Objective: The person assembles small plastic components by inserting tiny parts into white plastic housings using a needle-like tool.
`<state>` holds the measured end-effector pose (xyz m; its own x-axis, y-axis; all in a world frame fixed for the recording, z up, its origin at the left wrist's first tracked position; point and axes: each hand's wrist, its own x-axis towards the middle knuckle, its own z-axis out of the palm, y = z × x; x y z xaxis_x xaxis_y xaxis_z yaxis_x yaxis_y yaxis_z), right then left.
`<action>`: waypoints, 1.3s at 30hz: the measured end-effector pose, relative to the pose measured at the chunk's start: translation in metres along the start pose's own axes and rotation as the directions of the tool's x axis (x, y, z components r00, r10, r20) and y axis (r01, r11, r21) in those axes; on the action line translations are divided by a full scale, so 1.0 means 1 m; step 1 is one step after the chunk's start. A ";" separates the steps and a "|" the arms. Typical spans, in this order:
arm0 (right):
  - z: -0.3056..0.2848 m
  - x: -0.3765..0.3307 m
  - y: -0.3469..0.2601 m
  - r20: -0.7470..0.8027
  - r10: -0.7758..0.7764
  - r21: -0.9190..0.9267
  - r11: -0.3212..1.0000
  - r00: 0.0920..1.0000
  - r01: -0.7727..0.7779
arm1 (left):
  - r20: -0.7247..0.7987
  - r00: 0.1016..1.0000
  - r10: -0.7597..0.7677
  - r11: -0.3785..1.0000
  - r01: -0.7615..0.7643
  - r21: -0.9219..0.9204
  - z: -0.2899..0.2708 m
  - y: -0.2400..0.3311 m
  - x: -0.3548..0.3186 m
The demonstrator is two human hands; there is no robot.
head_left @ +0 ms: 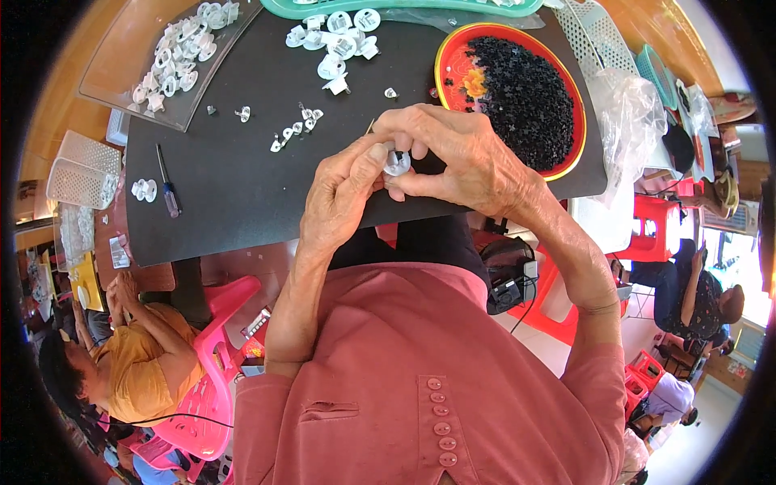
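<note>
Above the table [226, 190] near its edge, left hand [343, 186] and right hand [467, 162] both clamped on a clear part [397, 165] between them, red tray [454, 63] of black pieces [525, 105] beyond, screwdriver [168, 187] lying at left.

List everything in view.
Flat table: one, black, centre
Round plastic tray: one, red, upper right
Tiny plastic pieces: uncountable, black, in tray
Rectangular plastic bin: one, clear, upper left
Round plastic parts: many, white, bin and table
Plastic baskets: several, green, white, edges
Screwdriver: one, blue-handled, table's left
Plastic bag: one, clear, right
Plastic seats: several, pink, red, sides
Other people: several, varied clothing, sides
Held round plastic piece: one, clear, centre
Shirt: one, pink, bottom
Left fingers: one hand, bare, on piece
Right fingers: one hand, bare, on piece
</note>
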<state>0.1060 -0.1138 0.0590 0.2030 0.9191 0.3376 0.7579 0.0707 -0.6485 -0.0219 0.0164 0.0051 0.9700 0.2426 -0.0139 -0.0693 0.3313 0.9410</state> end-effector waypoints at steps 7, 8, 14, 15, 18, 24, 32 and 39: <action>0.008 -0.003 0.004 -0.046 0.033 0.046 0.998 0.998 -0.031 | -0.019 1.000 0.013 0.998 -0.014 -0.065 0.004 -0.002 0.000; 0.008 -0.003 0.004 -0.046 0.034 0.046 0.998 0.998 -0.032 | -0.023 1.000 0.014 0.999 -0.015 -0.031 0.003 -0.003 0.001; 0.010 -0.003 0.006 -0.053 0.007 0.049 0.999 0.999 -0.004 | -0.018 0.999 0.031 0.998 -0.029 0.062 0.001 -0.003 0.000; 0.010 -0.003 0.005 -0.052 0.017 0.050 0.999 0.999 -0.015 | -0.017 0.999 0.029 0.997 -0.028 0.071 0.001 -0.003 0.000; 0.012 -0.005 0.005 -0.079 0.038 0.048 0.998 0.996 -0.035 | -0.041 0.999 0.023 0.996 -0.019 0.090 0.003 -0.002 0.001; 0.011 -0.005 0.002 -0.087 0.056 0.043 0.998 0.995 -0.052 | -0.049 0.998 0.050 0.994 -0.044 0.104 0.006 -0.001 0.000; 0.013 -0.003 0.005 -0.099 0.040 0.084 0.996 0.994 -0.032 | -0.050 0.999 0.021 0.993 -0.015 0.119 0.003 -0.001 0.001; 0.017 -0.008 0.002 -0.222 0.078 0.102 0.993 0.972 -0.056 | -0.142 0.990 0.022 0.999 -0.025 -0.019 0.007 -0.001 -0.001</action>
<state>0.0952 -0.1140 0.0435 0.3938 0.8129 0.4292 0.6783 0.0582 -0.7325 -0.0208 0.0098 0.0060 0.9254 0.3768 -0.0409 -0.0983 0.3427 0.9343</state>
